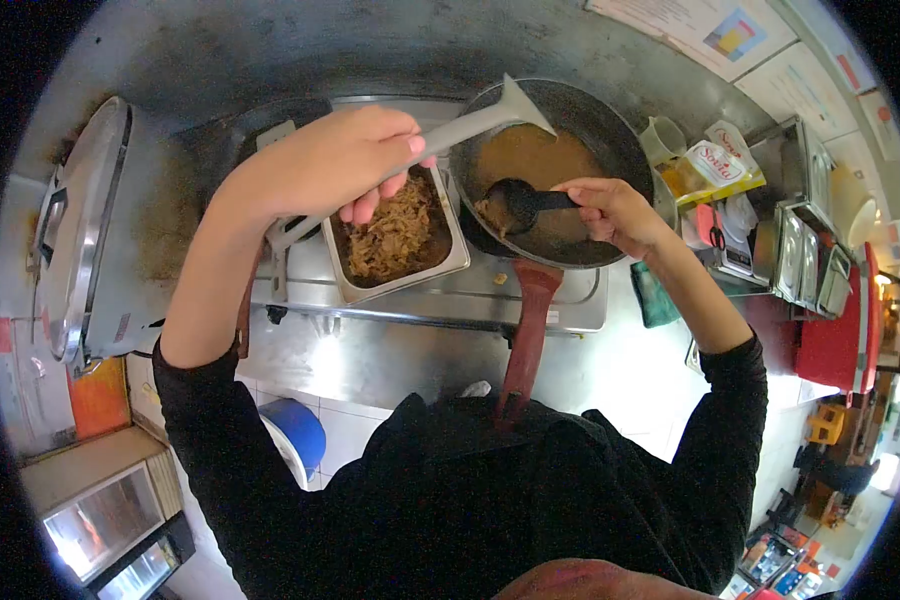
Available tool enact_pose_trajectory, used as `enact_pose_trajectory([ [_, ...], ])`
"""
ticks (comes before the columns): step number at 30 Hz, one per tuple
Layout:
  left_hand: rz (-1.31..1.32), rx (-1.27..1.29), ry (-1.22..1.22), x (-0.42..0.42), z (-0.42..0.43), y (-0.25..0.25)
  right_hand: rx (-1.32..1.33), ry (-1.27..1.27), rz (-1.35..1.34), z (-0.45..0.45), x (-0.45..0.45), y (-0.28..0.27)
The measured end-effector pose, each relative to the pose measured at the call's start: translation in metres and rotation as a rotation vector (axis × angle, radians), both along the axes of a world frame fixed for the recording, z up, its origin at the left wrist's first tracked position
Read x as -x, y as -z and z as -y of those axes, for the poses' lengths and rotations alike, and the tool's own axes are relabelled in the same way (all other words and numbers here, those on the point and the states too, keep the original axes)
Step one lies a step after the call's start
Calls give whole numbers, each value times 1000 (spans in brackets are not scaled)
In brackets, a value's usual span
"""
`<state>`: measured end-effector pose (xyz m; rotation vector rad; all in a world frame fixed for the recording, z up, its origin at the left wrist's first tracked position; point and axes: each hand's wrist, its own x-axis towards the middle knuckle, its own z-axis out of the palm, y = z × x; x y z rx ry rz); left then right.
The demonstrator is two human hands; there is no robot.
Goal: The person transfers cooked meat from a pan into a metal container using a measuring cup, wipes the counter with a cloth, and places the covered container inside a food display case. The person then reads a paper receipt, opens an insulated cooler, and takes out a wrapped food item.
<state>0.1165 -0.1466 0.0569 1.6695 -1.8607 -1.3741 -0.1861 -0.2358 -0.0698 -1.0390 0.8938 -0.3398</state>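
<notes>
Currently, the left hand (345,158) is clasping a grey long-handled utensil (462,128), its grip wrapped around the shaft, and the flared end is extending over the upper left rim of a dark pan (625,122). The right hand (612,213) is pinching the handle of a black scoop (515,203), with thumb and fingers pressed together as the grip. The scoop is sitting inside the pan, toward its left side, at the brown liquid (542,152); whether it is touching the pan bottom cannot be told. A steel tray (410,288) of shredded brown food (390,240) is standing on the stove (578,315), just beside the pan and below the left hand.

Caution: the red pan handle (532,330) is projecting past the stove edge toward the black clothing (490,490). A forward lean could be catching the handle, turning the pan and spilling liquid. A loose pinch could be letting the scoop tip or slip into the liquid. Lowering the flared end carelessly could be knocking the scoop or splashing the right hand. Residue on the utensil, if any, could be dripping onto the tray or stove.
</notes>
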Motion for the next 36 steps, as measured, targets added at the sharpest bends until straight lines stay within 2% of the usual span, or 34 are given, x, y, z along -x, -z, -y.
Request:
enact_pose_trajectory([
  [4, 11, 88, 34, -5, 3, -4, -104, 12, 95, 7, -8, -4],
  [7, -49, 136, 39, -8, 7, -7, 11, 2, 62, 3, -29, -14],
  [10, -91, 152, 48, -8, 11, -13, 446, -79, -163, -15, -72, -22],
  [11, -72, 185, 53, -6, 10, -17, 815, -124, -188, -20, -87, -13],
  [12, -69, 192, 54, -6, 11, -18, 1026, -145, -96, -30, -99, -5],
  [14, -66, 206, 58, -7, 13, -17, 1512, -224, -118, -45, -115, 10],
  [17, -65, 193, 32, -6, 6, -20, 1664, -459, -234, -62, -121, -4],
  [20, -40, 192, 40, -12, 1, -19, 1759, -423, -306, -59, -115, -24],
  [23, -62, 185, 16, -15, -4, -18, 1684, -617, -357, -69, -114, -26],
  [26, -57, 195, 26, -16, -3, -13, 1860, -625, -302, -67, -140, 7],
  [27, -65, 192, 20, -14, -4, -15, 1806, -728, -447, -65, -150, 8],
  [30, -76, 187, 2, -13, -13, -23, 1714, -638, -377, -54, -159, -2],
  [33, -77, 198, -2, -19, -25, -28, 1652, -599, -431, -58, -148, -37],
  [36, -83, 230, 0, -26, -32, -24, 1707, -717, -443, -60, -139, -20],
])
